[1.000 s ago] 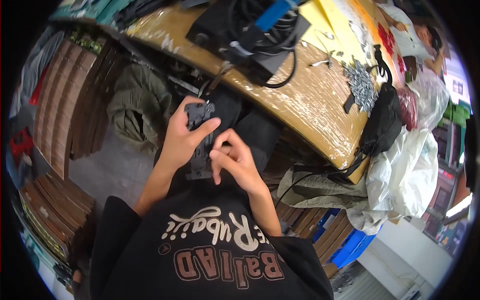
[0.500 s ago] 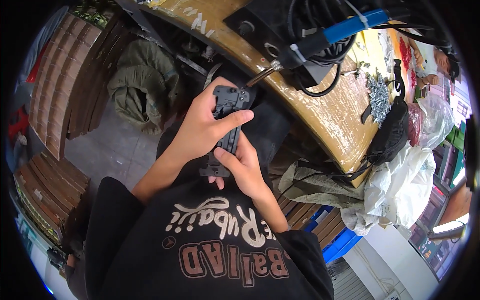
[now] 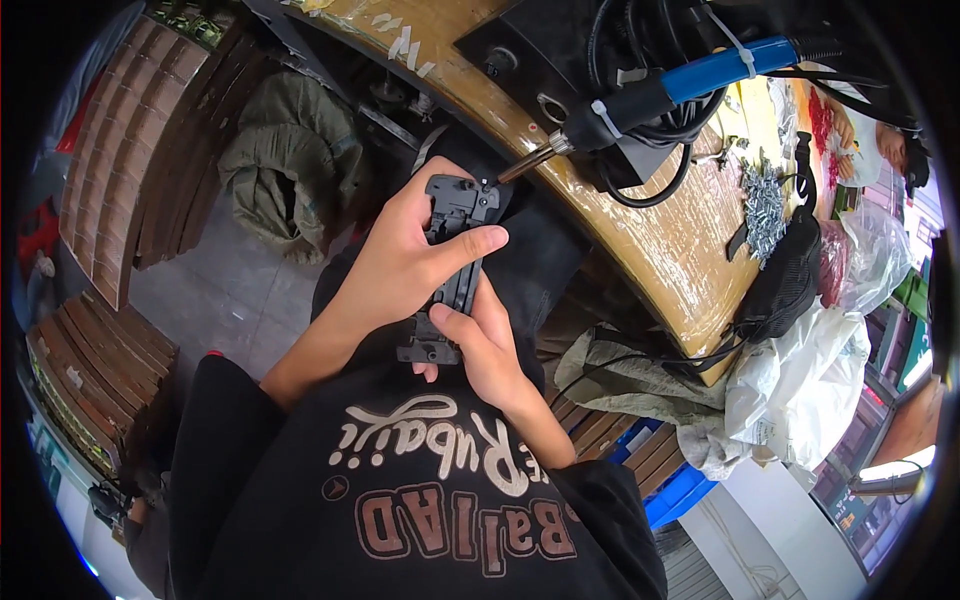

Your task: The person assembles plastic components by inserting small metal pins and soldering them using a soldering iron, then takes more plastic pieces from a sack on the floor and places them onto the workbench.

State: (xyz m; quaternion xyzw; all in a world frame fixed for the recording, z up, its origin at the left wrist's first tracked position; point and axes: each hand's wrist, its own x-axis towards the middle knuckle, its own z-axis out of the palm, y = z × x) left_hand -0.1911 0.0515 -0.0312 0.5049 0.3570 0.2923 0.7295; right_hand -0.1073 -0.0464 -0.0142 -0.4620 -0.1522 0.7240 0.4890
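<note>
A long dark grey moulded plastic part (image 3: 447, 205) with recesses and small holes lies between my hands, above my lap. My left hand (image 3: 395, 260) is closed round its upper half, thumb stretched across it. Closed on the lower half is my right hand (image 3: 488, 350), thumb pressed on the part's face and fingers partly hidden beneath. Just beyond the part's upper right corner is the metal tip of a blue-and-black pen-shaped tool (image 3: 705, 70), which points down at a small pin or screw head there. Whether the tip touches it I cannot tell.
The wrapped workbench (image 3: 640, 270) carries a black block (image 3: 530, 50), looped cables and a pile of screws (image 3: 763, 215). A person's hand (image 3: 840, 125) is at the far right. Stacked brown trays (image 3: 115, 170) and a green sack (image 3: 290, 170) stand left; a white plastic bag (image 3: 800, 375) hangs right.
The view has shifted slightly, so the bench and tool appear a little farther right. Both hands keep their hold on the plastic part, its lower end slightly lower in view.
</note>
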